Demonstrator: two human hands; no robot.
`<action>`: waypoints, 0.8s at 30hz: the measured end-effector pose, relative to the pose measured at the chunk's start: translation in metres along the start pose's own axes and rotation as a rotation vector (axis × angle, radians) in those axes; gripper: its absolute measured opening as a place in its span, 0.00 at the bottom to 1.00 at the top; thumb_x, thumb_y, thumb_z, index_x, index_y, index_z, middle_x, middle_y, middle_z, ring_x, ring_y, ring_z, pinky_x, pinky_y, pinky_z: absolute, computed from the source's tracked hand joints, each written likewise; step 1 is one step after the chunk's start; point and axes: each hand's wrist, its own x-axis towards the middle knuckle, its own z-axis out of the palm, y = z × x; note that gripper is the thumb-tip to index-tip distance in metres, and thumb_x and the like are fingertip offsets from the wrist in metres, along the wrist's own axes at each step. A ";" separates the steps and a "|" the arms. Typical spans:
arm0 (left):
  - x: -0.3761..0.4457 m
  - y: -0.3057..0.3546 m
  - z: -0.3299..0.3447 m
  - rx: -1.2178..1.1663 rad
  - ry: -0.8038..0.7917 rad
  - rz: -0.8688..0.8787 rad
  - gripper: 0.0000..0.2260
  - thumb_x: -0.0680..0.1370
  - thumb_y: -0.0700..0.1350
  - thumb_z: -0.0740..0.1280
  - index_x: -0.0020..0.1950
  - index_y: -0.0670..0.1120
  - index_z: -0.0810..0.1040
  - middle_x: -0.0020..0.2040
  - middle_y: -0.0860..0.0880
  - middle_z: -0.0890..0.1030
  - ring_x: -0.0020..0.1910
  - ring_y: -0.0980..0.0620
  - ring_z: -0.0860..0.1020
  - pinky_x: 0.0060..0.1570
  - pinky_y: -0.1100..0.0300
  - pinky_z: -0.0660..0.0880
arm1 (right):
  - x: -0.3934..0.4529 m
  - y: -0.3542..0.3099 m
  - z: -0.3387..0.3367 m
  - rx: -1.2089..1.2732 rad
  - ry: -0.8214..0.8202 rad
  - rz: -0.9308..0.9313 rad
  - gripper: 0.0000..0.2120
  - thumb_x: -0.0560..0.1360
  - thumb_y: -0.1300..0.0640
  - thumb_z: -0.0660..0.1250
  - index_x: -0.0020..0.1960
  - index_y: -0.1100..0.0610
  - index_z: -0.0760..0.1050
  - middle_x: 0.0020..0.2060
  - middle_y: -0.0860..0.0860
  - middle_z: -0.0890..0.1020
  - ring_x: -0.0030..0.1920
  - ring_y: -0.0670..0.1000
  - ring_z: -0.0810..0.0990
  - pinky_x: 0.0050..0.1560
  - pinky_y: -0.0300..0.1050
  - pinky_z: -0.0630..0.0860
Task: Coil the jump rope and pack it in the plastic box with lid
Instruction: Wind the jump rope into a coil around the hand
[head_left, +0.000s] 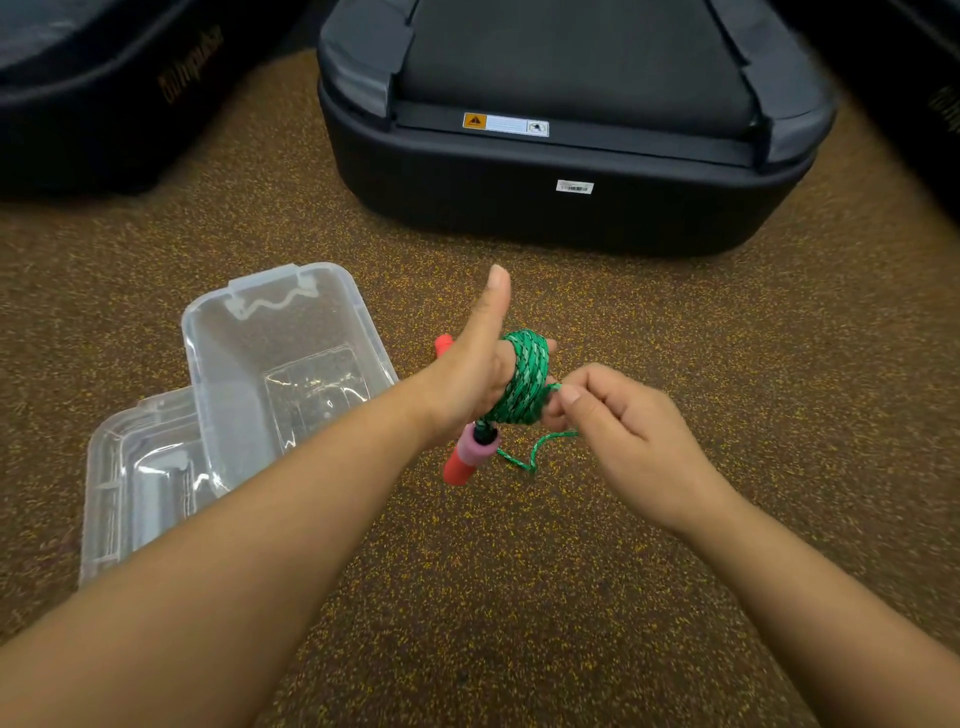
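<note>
Green rope (525, 378) is sitting wound in a tight bundle around the fingers of my left hand (470, 374), thumb sticking straight up, palm turned toward my right. I am keeping those fingers stiff and mostly straight as a spool rather than clenching anything. One pink-and-red handle (467, 457) is hanging below that hand, its long axis pointing down and slightly toward me; the red tip of the other handle (443, 344) is peeking out behind my left hand, on the box side.

My right hand (618, 421) is closed in a pinch on the rope just beside the coil, touching its near edge. A short loose tail (540, 451) is drooping from that pinch down toward the floor (519, 597), so I am judging the winding nearly done.

What matters next is direction: the box (283, 358) is lying open on the floor to my left, mouth tilted up toward me, just beyond my left forearm, with the lid (143, 483) touching its near corner. My left hand, carrying the coil, is the nearer one, so I am expecting to slide the bundle off and swing it leftward. The coil could spring loose as it comes off the fingers.
</note>
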 end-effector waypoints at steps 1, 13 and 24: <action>-0.002 0.001 0.002 0.030 -0.004 0.018 0.54 0.55 0.84 0.41 0.64 0.51 0.75 0.61 0.37 0.80 0.68 0.45 0.73 0.75 0.44 0.51 | 0.001 0.000 -0.003 0.022 0.003 -0.003 0.11 0.76 0.49 0.58 0.42 0.51 0.76 0.37 0.47 0.84 0.41 0.51 0.82 0.47 0.54 0.77; -0.013 0.010 0.007 0.129 -0.202 0.094 0.21 0.81 0.55 0.54 0.49 0.41 0.78 0.22 0.52 0.67 0.24 0.52 0.68 0.34 0.61 0.71 | 0.016 0.016 -0.019 -0.047 0.186 0.047 0.12 0.79 0.49 0.59 0.41 0.50 0.75 0.28 0.44 0.71 0.30 0.42 0.68 0.32 0.39 0.64; -0.009 0.012 0.007 -0.619 -0.041 0.180 0.22 0.82 0.53 0.53 0.59 0.39 0.78 0.28 0.51 0.76 0.23 0.56 0.69 0.34 0.61 0.69 | -0.001 0.044 0.021 0.024 0.074 0.122 0.14 0.81 0.51 0.55 0.40 0.51 0.75 0.24 0.38 0.73 0.25 0.41 0.66 0.30 0.44 0.61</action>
